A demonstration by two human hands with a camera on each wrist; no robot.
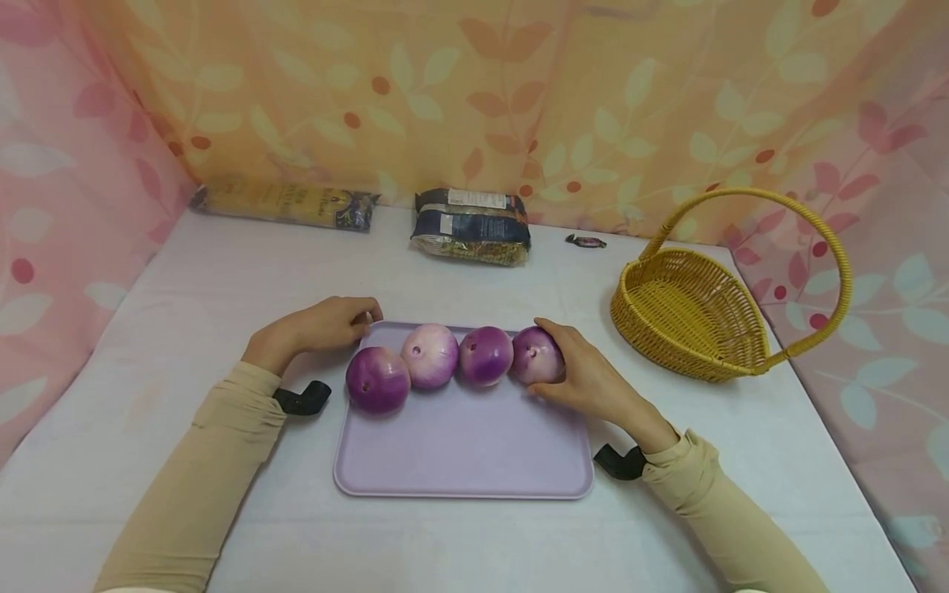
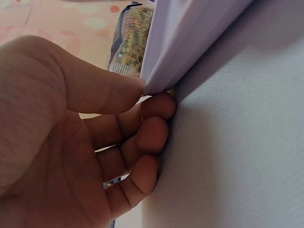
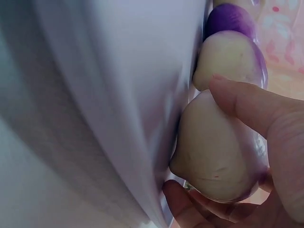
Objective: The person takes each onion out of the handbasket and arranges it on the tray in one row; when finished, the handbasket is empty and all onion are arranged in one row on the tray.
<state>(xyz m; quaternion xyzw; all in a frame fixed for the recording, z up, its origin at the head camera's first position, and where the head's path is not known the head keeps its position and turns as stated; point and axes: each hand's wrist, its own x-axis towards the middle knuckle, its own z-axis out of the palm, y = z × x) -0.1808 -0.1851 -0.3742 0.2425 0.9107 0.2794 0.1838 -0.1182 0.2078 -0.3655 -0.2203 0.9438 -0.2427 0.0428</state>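
A lilac tray (image 1: 463, 453) lies on the white cloth, with several purple-and-white turnips in a row along its far half. My left hand (image 1: 329, 323) is at the tray's far left corner; in the left wrist view its thumb (image 2: 114, 92) and bent fingers pinch the rim. Around the rightmost turnip (image 1: 537, 356) curls my right hand (image 1: 593, 375), thumb on the near side and fingers on the far side. That turnip's pale underside with a pointed root shows in the right wrist view, resting on the tray. The leftmost turnip (image 1: 378, 380) sits nearest the left wrist.
A yellow wicker basket (image 1: 689, 354) with a tall handle stands at the right. Along the back lie a long yellow packet (image 1: 282, 204), a dark clear-fronted bag of pasta (image 1: 470, 226) and a small wrapped candy (image 1: 586, 241). Floral curtains close off the back and sides.
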